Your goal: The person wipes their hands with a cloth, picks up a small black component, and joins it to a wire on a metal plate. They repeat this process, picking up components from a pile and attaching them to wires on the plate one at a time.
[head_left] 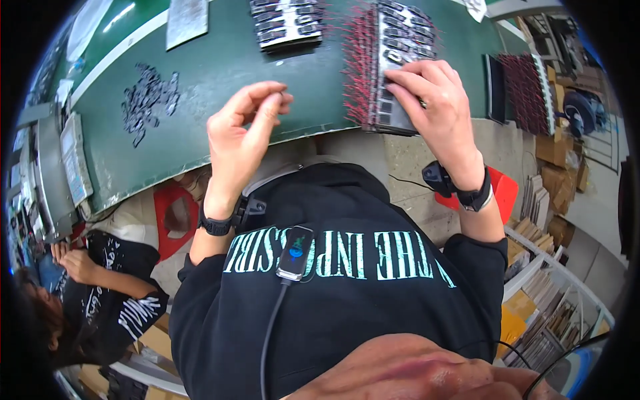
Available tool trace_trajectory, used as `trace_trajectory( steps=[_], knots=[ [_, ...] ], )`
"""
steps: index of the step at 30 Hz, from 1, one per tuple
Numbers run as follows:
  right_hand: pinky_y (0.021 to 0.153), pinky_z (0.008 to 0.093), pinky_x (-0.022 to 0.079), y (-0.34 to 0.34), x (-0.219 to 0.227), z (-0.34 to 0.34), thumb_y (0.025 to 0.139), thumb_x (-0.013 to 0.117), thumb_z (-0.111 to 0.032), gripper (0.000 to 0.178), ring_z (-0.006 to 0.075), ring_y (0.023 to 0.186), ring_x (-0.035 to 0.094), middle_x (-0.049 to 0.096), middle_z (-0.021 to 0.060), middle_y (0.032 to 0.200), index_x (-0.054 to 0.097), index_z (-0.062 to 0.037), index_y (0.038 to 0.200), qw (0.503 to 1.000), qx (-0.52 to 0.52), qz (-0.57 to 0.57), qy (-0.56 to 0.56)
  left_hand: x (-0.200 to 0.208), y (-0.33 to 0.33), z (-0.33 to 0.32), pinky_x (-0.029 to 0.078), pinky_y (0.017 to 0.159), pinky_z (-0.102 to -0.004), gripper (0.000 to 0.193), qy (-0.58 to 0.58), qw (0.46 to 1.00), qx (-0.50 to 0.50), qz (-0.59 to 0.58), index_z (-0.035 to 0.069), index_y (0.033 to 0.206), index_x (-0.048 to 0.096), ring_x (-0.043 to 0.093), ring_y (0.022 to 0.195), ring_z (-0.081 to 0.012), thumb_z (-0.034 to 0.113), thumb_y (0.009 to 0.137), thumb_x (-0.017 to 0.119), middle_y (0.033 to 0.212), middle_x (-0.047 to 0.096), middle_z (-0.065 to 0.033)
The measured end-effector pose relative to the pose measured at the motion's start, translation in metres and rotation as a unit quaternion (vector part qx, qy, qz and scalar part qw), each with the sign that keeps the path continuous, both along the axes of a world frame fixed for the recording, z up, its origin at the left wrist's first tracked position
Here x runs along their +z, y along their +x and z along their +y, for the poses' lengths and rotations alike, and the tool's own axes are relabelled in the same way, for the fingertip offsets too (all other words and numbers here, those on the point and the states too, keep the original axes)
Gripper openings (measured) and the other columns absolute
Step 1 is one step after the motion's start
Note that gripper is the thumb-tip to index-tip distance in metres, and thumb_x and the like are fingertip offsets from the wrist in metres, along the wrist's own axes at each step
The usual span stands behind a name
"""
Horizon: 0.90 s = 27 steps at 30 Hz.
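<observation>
Two hands at the worktop [227,67], both yours: left hand [240,130] is up over the near edge, thumb & fingertips drawn almost tog.; can't tell if a small pc sits btwn them. Right hand [440,103] reaches over the wired stack [395,113], right of centre, fingers straight-ish & close tog., tips at its top face; whether they grip or just press isn't clear. That stack has red wires [360,80] sticking out along its left side, black pcs [407,32] in rows toward the far end, & dark square spots toward the near end. Loose pcs [150,100] lie in a heap to the left; another stack [287,27] w/ similar pcs is at the far side. Step looks like setting pcs on the wired stack, prob. partway thru. Next move calls for careful fingertip placement at the right spot, w/o snagging the red wires
</observation>
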State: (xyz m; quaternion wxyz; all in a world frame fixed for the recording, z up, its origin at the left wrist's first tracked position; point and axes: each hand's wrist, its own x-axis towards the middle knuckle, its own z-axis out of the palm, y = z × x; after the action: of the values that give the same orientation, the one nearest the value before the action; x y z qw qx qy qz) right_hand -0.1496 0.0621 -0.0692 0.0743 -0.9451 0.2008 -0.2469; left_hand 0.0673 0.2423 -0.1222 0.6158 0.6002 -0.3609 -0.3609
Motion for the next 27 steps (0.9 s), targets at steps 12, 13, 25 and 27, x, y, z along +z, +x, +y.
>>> trace_trajectory(
  steps=[12,13,25,27],
  knots=[
    [0.083,0.0381,0.047,0.012,0.013,-0.002,0.084,0.068,-0.003,0.017,0.0308,0.092,0.059,0.062,0.0122,0.094,0.062,-0.0019,0.101,0.989,0.034,0.122,0.071,-0.014,0.116,0.04,0.055,0.075,-0.0349,0.014,0.132,0.812,0.297,-0.485,0.01,0.098,0.075,0.07,0.084,-0.026,0.019,0.09,0.068,0.091,0.073,-0.0076],
    [0.083,0.0381,0.046,0.014,0.012,0.001,0.084,0.068,-0.003,0.016,0.0309,0.093,0.058,0.061,0.0123,0.094,0.061,-0.0015,0.099,0.99,0.022,0.112,0.081,-0.015,0.119,0.041,0.055,0.076,-0.0368,0.013,0.142,0.787,0.285,-0.528,0.01,0.096,0.075,0.069,0.086,-0.0269,0.019,0.089,0.068,0.091,0.072,-0.0076],
    [0.081,0.0402,0.046,0.006,0.005,-0.014,0.085,0.066,-0.003,0.018,0.0332,0.091,0.057,0.06,0.0134,0.091,0.057,-0.0012,0.101,0.987,0.073,0.132,0.049,-0.026,0.128,0.017,0.055,0.081,-0.041,0.01,0.221,0.666,0.157,-0.695,0.009,0.091,0.071,0.061,0.098,-0.03,0.018,0.086,0.069,0.093,0.065,-0.0083],
    [0.081,0.0402,0.046,-0.001,0.001,-0.015,0.085,0.066,-0.003,0.019,0.0329,0.09,0.057,0.06,0.0129,0.091,0.057,-0.0015,0.101,0.988,0.061,0.137,0.043,-0.017,0.109,0.013,0.052,0.087,-0.0393,0.014,0.22,0.695,0.145,-0.669,0.01,0.096,0.072,0.062,0.1,-0.0284,0.021,0.088,0.068,0.099,0.068,-0.0072]
  ],
)
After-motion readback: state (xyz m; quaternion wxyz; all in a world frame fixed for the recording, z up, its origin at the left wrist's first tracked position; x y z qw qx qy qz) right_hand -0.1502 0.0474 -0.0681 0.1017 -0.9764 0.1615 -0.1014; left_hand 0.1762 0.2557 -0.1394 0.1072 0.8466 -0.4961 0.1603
